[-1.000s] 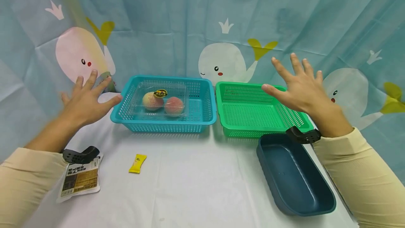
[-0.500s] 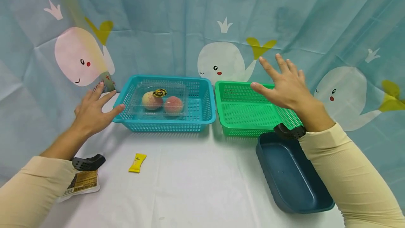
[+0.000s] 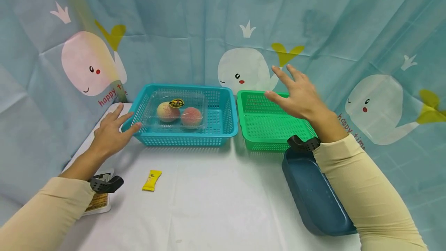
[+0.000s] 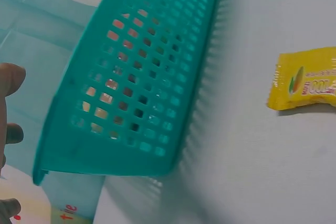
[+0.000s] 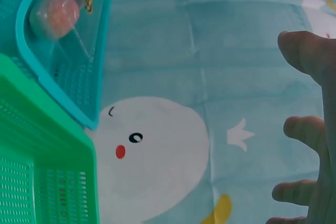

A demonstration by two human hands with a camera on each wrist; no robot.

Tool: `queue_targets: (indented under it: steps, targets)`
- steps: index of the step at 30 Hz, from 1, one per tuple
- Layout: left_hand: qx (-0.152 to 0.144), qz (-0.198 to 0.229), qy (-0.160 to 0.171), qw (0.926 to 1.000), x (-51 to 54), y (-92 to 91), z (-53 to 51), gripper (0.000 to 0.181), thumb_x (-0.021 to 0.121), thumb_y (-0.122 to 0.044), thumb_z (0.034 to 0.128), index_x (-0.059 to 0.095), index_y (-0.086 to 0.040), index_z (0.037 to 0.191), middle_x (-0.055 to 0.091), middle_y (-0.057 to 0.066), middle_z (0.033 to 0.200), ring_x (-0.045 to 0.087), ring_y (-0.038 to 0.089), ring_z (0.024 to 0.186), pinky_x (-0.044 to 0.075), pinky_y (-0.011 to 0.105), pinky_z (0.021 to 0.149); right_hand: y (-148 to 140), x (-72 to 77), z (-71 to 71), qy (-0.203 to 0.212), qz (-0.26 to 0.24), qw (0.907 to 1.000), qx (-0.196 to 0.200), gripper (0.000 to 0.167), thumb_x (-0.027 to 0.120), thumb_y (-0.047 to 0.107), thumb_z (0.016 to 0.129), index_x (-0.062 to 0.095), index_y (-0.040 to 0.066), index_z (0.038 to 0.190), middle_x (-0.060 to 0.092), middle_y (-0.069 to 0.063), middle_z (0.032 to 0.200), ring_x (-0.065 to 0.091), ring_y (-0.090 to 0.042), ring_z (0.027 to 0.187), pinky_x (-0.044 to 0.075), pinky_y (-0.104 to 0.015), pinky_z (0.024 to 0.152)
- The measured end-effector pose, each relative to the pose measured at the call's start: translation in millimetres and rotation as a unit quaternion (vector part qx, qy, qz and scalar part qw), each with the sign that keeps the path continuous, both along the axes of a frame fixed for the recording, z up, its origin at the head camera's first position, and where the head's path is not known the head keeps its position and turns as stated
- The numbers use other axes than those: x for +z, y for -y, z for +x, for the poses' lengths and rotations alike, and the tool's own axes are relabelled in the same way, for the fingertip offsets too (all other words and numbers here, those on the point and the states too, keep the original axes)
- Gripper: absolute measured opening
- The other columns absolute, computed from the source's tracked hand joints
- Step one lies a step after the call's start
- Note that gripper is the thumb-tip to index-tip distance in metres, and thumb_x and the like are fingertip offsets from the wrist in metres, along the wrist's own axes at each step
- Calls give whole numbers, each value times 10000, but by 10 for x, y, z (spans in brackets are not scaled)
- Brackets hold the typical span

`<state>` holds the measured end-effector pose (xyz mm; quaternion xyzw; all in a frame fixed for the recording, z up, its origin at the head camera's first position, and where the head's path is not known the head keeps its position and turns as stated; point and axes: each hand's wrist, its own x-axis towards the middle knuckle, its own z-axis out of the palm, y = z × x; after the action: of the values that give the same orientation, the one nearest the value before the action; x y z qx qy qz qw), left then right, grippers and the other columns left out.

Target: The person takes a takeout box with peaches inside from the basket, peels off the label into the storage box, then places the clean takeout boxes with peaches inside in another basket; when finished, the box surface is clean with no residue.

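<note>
In the head view my left hand [image 3: 111,133] hovers by the left end of the blue basket [image 3: 184,139], fingers spread and holding nothing. The left wrist view has its fingertips [image 4: 11,80] a little apart from the basket's rim. Inside that basket lies a clear plastic box [image 3: 153,107] with two peaches [image 3: 168,112] and a black-and-gold label. Over the green basket [image 3: 268,142] my right hand [image 3: 299,96] is raised, with spread fingers and nothing in them. Nothing is visible inside the green basket.
A small yellow packet [image 3: 151,180] lies on the white tablecloth [image 3: 216,200]. My left forearm partly covers a flat package [image 3: 99,202]. A dark blue tub [image 3: 313,196] stands at right, partly under my right arm. Behind hangs a whale-print curtain [image 3: 167,30].
My left hand has moved right and down toward the blue basket's left end. My right hand has shifted left over the green basket. The objects on the table have stayed put.
</note>
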<state>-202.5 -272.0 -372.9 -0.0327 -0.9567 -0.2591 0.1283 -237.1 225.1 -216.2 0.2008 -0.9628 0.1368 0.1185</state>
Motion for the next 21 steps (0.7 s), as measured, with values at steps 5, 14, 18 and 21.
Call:
queue_targets:
  steps: [5, 14, 18, 21]
  targets:
    - [19, 45, 112, 9999, -105, -16, -23, 704, 444, -535, 965, 425, -5, 1428, 87, 154, 1589, 13, 481, 1401, 57, 793, 946, 67, -57, -68, 82, -217, 9997, 72, 753, 448, 636, 912, 208, 313, 1549, 98, -146, 1587, 94, -427, 1410, 128, -737, 996]
    - [45, 22, 193, 9998, -208, 6, -42, 716, 427, -530, 971, 437, 43, 1400, 109, 170, 1582, 52, 510, 1386, 94, 798, 935, 228, -120, -156, 192, -429, 9985, 286, 735, 437, 638, 913, 228, 323, 1543, 111, -134, 1587, 74, -400, 1420, 133, -716, 1014]
    - [59, 18, 258, 9996, -231, -2, -76, 718, 422, -525, 977, 426, 53, 1403, 117, 190, 1576, 81, 522, 1377, 132, 794, 922, 291, -129, -187, 255, -455, 9980, 355, 734, 440, 638, 913, 227, 327, 1543, 108, -134, 1587, 51, -398, 1425, 131, -712, 1020]
    - [65, 13, 320, 9995, -247, -16, -98, 728, 405, -535, 979, 413, 52, 1411, 117, 198, 1574, 104, 519, 1373, 154, 791, 913, 331, -141, -219, 320, -529, 9974, 366, 732, 444, 639, 909, 230, 336, 1540, 108, -131, 1588, 50, -424, 1417, 130, -707, 1025]
